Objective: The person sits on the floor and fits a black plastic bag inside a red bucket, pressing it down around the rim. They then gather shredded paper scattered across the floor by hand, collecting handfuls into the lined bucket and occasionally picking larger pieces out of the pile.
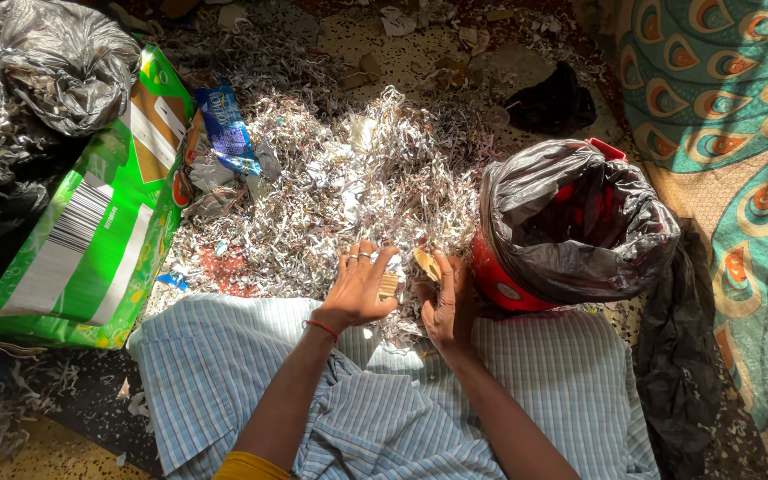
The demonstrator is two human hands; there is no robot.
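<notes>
Left hand (359, 286) lies flat, fingers spread, grip released, on the shredded paper pile (340, 191) on the floor. Right hand (448, 304) pinches a small brown scrap (427, 263), just beside the red bucket (501, 283) lined with a black bag (571, 222). Green sack (91, 240) well left.

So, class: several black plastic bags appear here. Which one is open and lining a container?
The black bag lining the red bucket right of the hands; its mouth gapes open. The black bags at top left are bunched shut on the floor.
</notes>
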